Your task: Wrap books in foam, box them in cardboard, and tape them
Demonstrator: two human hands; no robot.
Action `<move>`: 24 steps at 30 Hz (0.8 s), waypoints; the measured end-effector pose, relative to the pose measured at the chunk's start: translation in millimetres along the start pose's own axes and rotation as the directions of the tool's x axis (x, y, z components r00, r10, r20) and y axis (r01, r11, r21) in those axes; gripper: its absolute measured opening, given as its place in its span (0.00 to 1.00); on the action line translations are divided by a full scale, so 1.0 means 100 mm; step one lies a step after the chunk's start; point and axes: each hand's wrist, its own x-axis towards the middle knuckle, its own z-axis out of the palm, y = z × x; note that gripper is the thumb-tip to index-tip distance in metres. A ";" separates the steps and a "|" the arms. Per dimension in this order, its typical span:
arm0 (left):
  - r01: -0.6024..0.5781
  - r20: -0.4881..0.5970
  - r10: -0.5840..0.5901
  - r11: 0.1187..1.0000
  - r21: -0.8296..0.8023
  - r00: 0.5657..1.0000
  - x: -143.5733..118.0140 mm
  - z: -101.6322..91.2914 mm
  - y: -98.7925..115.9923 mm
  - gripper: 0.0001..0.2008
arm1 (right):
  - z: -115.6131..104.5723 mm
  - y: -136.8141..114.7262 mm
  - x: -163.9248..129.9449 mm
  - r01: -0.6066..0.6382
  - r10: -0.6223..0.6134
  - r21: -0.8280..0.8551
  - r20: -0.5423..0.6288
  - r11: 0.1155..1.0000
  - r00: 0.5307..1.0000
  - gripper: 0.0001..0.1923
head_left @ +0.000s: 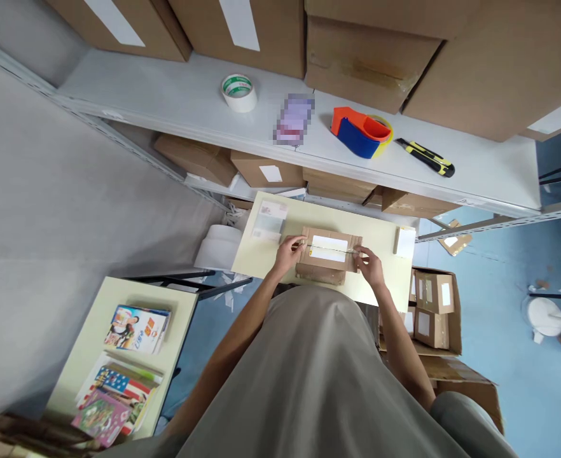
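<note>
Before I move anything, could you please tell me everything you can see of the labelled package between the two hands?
The package looks like brown cardboard, oblong, label side up over the pale table. Its white label carries a small yellow mark at the left end; a thin dark line crosses it, string or seam unclear. The left hand and right hand are at its opposite short ends.

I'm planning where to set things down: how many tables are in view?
2: the work table, under the cardboard box, and the side table, lower left, with books on it. Others may be hidden.
</note>
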 end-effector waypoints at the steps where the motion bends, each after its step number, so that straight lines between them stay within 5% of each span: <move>1: -0.003 0.007 0.003 1.000 -0.010 1.000 0.01 -0.01 -0.01 0.22 | 0.00 0.01 0.02 -0.008 0.008 0.004 0.005 1.000 1.000 0.34; 6: 0.001 0.040 0.000 1.000 -0.006 0.999 0.04 -0.09 -0.01 0.18 | -0.01 0.01 0.01 0.037 -0.037 -0.060 0.003 0.997 0.999 0.29; 10: -0.114 0.063 0.102 0.961 0.252 0.993 0.14 -0.14 0.23 0.12 | -0.03 -0.25 0.03 0.176 -0.206 -0.336 -0.056 0.925 0.977 0.18; 15: -0.418 0.135 0.399 0.814 0.403 0.907 0.63 -0.12 1.12 0.18 | -0.13 -1.36 0.60 0.489 -0.582 -0.484 -0.054 0.726 0.811 0.18; 17: -0.511 0.110 0.511 0.770 0.383 0.853 0.88 -0.12 1.59 0.15 | -0.20 -1.95 0.95 0.545 -0.674 -0.532 -0.070 0.648 0.735 0.21; 19: -0.578 0.073 0.597 0.728 0.368 0.799 1.09 -0.14 2.01 0.14 | -0.24 -2.50 1.28 0.544 -0.706 -0.598 -0.053 0.589 0.706 0.25; 21: -0.601 0.030 0.639 0.704 0.378 0.768 1.20 -0.17 2.33 0.15 | -0.24 -2.94 1.55 0.470 -0.646 -0.672 -0.016 0.572 0.763 0.27; 24: -0.601 -0.019 0.658 0.699 0.388 0.753 1.21 -0.20 2.57 0.16 | -0.17 -3.34 1.76 0.240 -0.358 -0.803 0.035 0.546 0.933 0.30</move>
